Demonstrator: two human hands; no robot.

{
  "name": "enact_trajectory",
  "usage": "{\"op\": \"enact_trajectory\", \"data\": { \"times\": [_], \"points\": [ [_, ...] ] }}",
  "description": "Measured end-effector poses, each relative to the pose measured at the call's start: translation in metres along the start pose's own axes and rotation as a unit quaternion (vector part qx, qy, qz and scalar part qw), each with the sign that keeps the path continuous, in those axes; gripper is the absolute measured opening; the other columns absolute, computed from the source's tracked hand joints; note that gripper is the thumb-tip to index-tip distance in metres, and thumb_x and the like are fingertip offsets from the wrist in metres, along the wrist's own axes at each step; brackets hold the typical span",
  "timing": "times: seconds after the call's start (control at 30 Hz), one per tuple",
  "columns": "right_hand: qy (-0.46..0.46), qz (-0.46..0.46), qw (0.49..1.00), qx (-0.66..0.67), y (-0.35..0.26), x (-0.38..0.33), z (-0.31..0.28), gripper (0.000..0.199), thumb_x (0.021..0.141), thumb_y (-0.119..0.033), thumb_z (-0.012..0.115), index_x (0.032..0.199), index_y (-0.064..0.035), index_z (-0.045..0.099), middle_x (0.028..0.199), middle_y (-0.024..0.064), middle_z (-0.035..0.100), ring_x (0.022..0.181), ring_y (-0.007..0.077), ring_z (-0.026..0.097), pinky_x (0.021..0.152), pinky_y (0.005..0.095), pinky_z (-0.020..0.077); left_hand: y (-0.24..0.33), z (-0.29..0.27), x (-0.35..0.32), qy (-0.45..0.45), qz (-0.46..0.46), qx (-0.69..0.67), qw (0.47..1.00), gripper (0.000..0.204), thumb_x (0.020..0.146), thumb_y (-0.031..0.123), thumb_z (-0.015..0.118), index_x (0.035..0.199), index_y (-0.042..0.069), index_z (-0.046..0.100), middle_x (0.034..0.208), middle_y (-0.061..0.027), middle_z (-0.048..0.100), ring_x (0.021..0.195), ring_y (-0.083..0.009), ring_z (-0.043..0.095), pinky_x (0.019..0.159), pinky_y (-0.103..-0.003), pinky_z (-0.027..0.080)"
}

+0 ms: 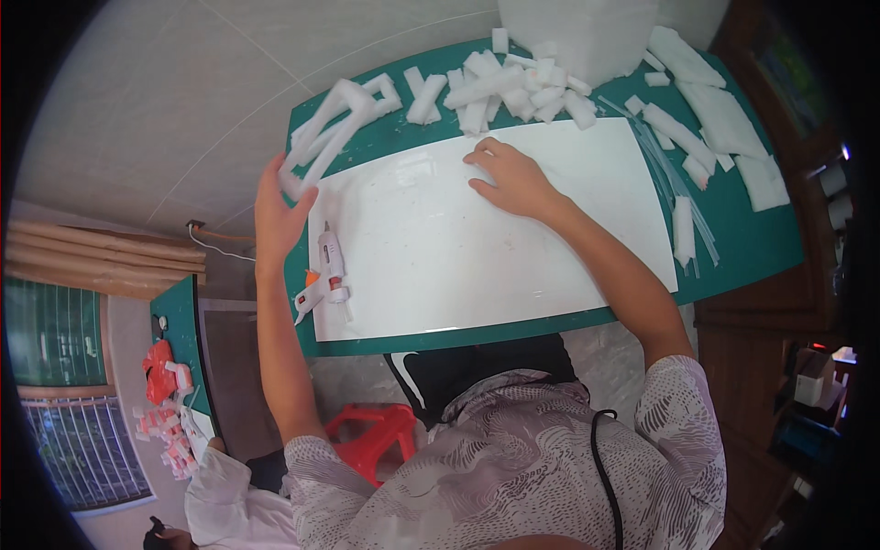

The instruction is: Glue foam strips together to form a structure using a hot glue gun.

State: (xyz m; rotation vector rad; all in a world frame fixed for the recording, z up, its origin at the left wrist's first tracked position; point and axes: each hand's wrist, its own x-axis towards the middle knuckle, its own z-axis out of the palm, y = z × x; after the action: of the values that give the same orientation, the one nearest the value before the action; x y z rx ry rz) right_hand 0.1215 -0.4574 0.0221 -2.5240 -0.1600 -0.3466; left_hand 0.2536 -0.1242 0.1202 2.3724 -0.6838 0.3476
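At the far left of the table, my left hand (281, 215) has its thumb and fingers around the near end of a white foam frame (341, 137), built of joined strips. My right hand (511, 176) hovers over or rests on a white board (440, 247), fingers loosely bent and apart, holding nothing. Just beyond its fingertips lies a heap of white foam strips (490, 87). A white hot glue gun (332, 257) lies on the board's left edge, beside my left wrist.
The green tabletop (756, 243) carries clear glue sticks (687, 206) and larger foam pieces (720, 115) at the right. A big white foam block (577, 37) stands at the back. A red stool (376, 435) and another person in white (229, 495) are lower left.
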Motion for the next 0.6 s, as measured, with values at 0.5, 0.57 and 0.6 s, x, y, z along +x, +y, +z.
{"op": "enact_trajectory", "data": {
  "times": [0.5, 0.57, 0.6],
  "points": [
    [-0.008, 0.019, 1.000, -0.011, -0.002, -0.001, 0.000, 0.029, 0.091, -0.023, 0.065, 0.116, -0.0086, 0.065, 0.121, 0.0085, 0.056, 0.105, 0.0279, 0.060, 0.088, 0.0379, 0.0506, -0.057, 0.045, 0.081, -0.018, 0.063, 0.062, 0.996, 0.072, 0.080, 0.016, 0.077, 0.142, 0.003, 0.043, 0.143, -0.0241, 0.044, 0.133, -0.0386, 0.044, 0.109, -0.042, 0.038],
    [-0.001, 0.008, 1.000, -0.007, -0.003, -0.001, 0.001, 0.029, 0.091, -0.023, 0.065, 0.116, -0.0084, 0.065, 0.121, 0.0086, 0.056, 0.105, 0.0278, 0.061, 0.088, 0.0378, 0.0508, -0.054, 0.052, 0.083, -0.022, 0.068, 0.064, 0.995, 0.071, 0.080, 0.015, 0.077, 0.142, 0.004, 0.044, 0.145, -0.0248, 0.041, 0.134, -0.0400, 0.042, 0.110, -0.043, 0.038],
    [0.001, 0.010, 1.000, -0.006, -0.003, 0.000, 0.001, 0.029, 0.091, -0.023, 0.065, 0.116, -0.0084, 0.065, 0.121, 0.0086, 0.056, 0.105, 0.0278, 0.061, 0.088, 0.0378, 0.0508, -0.054, 0.053, 0.082, -0.023, 0.070, 0.064, 0.995, 0.071, 0.080, 0.015, 0.077, 0.142, 0.004, 0.044, 0.145, -0.0248, 0.041, 0.134, -0.0400, 0.042, 0.110, -0.043, 0.038]
  ]
}}
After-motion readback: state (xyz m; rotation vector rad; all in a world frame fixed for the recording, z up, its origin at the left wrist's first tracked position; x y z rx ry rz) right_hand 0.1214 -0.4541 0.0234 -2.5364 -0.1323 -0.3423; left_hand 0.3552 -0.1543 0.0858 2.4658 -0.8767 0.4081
